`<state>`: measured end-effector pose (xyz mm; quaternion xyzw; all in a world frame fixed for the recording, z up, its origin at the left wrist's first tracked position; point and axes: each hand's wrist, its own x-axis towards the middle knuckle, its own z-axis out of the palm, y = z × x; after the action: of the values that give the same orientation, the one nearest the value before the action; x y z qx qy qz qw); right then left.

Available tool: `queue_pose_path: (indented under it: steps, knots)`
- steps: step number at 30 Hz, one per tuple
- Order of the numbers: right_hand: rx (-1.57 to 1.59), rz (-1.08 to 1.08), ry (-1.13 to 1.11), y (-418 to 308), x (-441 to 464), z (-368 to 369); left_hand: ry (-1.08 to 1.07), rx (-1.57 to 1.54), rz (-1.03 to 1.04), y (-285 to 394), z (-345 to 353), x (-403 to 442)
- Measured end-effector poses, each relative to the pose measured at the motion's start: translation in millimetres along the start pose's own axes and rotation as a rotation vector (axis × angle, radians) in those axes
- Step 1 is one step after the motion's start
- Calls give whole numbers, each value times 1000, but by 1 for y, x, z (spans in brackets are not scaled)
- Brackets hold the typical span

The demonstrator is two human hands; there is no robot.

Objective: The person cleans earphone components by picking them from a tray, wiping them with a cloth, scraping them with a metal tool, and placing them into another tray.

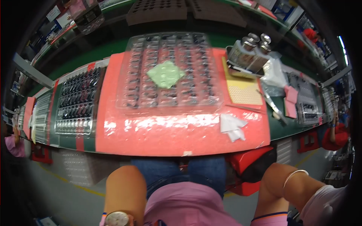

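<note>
Both my arms are bent, with the elbows at the bottom of the view. My left forearm wears a watch (117, 218) at the lower edge, and my left hand lies out of view beyond it. On the right, a bracelet (294, 176) circles my other forearm. Past it, white fabric like a glove covers my right hand (327, 207), whose fingers are hidden. Neither hand is at the bench. In front of me a clear tray (122, 96) of small dark parts rests on a pink mat (166, 132). A pale green cloth (166, 74) lies on the tray.
Right of the tray, metal-topped bottles (247, 54) stand in a holder beside a yellow textured pad (243, 92). Tweezers (275, 105) and a folded white cloth (232, 127) lie nearby. Another filled tray (77, 101) is at left. A red stool (245, 165) stands under the bench.
</note>
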<state>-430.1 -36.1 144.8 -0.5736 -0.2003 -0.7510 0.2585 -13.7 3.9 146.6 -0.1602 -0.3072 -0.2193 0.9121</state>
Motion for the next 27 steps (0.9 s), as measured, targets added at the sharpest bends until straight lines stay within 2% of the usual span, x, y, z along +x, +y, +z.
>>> queue_pose_path:
  steps: [1,2,3,4,7,9,11,12,14,17,22,27]
  knots:
    - [-7,-10,-40,32,3,27,8,-31,28,-6,1,-6]
    - [-16,2,-82,20,12,31,37,-52,58,-11,6,-16]
    - [-41,-7,-105,71,8,67,46,-79,62,-14,7,-20]
    - [-68,-36,-100,47,9,52,30,-100,45,-14,8,-17]
    - [-120,-125,-119,43,13,68,-17,-171,38,-18,14,-11]
    - [-143,-188,-156,77,12,82,-46,-232,58,-24,20,-9]
    - [-171,-252,-186,72,16,85,-76,-291,70,-29,25,-7]
    - [-185,-276,-202,100,19,101,-83,-317,77,-32,28,-8]
    - [-187,-284,-224,64,22,85,-80,-327,107,-28,39,-14]
    - [-170,-207,-236,82,20,91,-15,-231,119,-21,29,-29]
    - [-46,6,-154,92,8,75,94,111,127,18,33,-59]
    - [-38,-29,-129,104,-6,79,69,219,75,30,31,-61]
